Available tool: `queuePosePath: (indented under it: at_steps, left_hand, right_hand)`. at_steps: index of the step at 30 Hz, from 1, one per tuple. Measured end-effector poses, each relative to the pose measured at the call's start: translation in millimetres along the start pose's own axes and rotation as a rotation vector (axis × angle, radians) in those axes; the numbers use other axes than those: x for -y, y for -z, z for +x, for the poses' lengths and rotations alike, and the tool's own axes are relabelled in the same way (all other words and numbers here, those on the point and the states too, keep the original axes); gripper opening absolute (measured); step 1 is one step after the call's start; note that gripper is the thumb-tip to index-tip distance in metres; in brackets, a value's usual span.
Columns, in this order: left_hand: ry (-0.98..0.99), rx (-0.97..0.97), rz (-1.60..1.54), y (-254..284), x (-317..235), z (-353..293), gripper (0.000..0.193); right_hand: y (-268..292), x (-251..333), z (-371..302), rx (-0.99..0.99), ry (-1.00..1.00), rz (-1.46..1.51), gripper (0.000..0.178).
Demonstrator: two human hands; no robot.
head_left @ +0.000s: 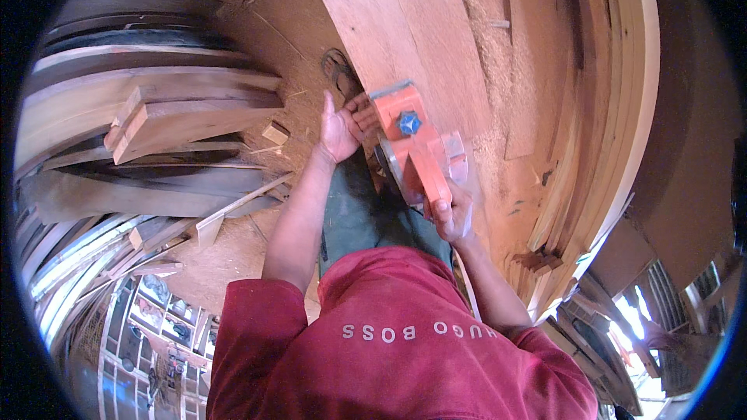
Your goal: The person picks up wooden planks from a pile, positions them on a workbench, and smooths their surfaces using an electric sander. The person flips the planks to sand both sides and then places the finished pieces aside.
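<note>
An orange electric planer (426,155) with a blue knob on its front rests on a wide wooden board (405,19), at the board's near end. My right hand (454,214) is wrapped round the planer's rear handle. My left hand (343,129) is turned palm up with its thumb out and fingers stretched, close to the board's left edge beside the planer's front. I cannot tell whether its fingertips touch the board or the planer.
Wood shavings (494,70) lie along the board's right side, with long stacked planks (615,93) beyond. At left are piled boards (194,113) and offcuts, one small wood block (275,133) on the floor. A sandalled foot (338,68) shows left of the board.
</note>
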State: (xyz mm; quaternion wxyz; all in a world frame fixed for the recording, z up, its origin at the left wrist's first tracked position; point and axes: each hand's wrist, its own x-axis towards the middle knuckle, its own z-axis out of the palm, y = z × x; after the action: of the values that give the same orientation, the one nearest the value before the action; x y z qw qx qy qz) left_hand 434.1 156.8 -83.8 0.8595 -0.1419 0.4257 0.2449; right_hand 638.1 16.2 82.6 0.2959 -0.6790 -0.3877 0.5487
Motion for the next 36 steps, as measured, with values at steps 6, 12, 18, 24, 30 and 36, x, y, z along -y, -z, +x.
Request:
queuePosePath:
  at_steps: [6, 12, 18, 24, 30, 36]
  left_hand:
    - [0.006, 0.201, -0.263, 12, 0, 0, 0.08]
    - [0.101, 0.217, -0.214, 18, -8, -1, 0.083]
    - [0.194, 0.068, -0.181, -6, -25, -6, 0.088]
    - [0.208, 0.028, -0.189, 8, -20, 3, 0.097]
    - [0.194, 0.23, -0.311, 26, -6, 3, 0.097]
    - [0.142, 0.055, -0.342, 12, 5, -2, 0.082]
  right_hand:
    - [-22, 96, 133, 0.003, 0.004, -0.046, 0.048]
    - [-56, 177, 277, -0.07, 0.141, -0.064, 0.046]
    - [-89, 251, 423, -0.217, 0.391, -0.205, 0.055]
    - [-105, 308, 525, -0.384, 0.514, -0.315, 0.057]
    - [-95, 302, 509, -0.357, 0.545, -0.29, 0.055]
    - [-86, 235, 394, -0.19, 0.464, -0.207, 0.053]
